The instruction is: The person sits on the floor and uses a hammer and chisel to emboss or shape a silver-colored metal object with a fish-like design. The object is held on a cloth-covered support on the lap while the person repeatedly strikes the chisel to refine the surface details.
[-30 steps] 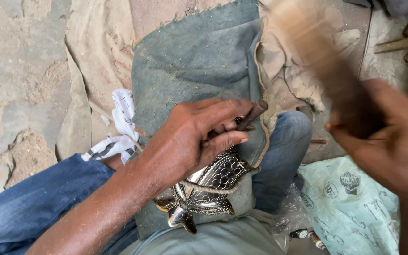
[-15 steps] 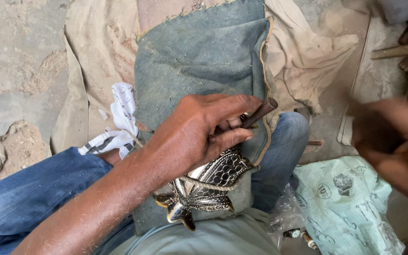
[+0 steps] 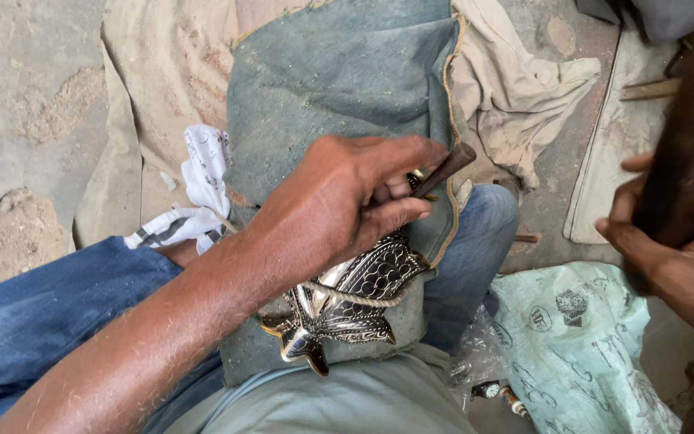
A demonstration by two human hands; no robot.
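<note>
Since half a second ago the right hand is rising again at the right edge, and the dark wooden mallet it grips is standing up tall and blurred, whereas in that picture the hand was low and smeared; the left hand has hardly shifted. That suggests a beat between blows, with the punch already set.

Going from the left: a white patterned rag is lying on the tan cloth, well outside the knuckles of the left hand. That hand's fingers are curling narrowly around a thin dark punch, whose upper end is sticking out past the fingertips toward the right. Under the palm and heel of the hand, an embossed silver-coloured metal piece with scale-like patterning is resting on a grey-green padded cushion, which is lying over the person's blue jeans. A cord is crossing the metal. Where the punch's tip is meeting the metal is hidden by the fingers, so I cannot tell the exact spot.

Further right, below the right hand's closed fingers, a pale green printed bag is lying on the ground.
</note>
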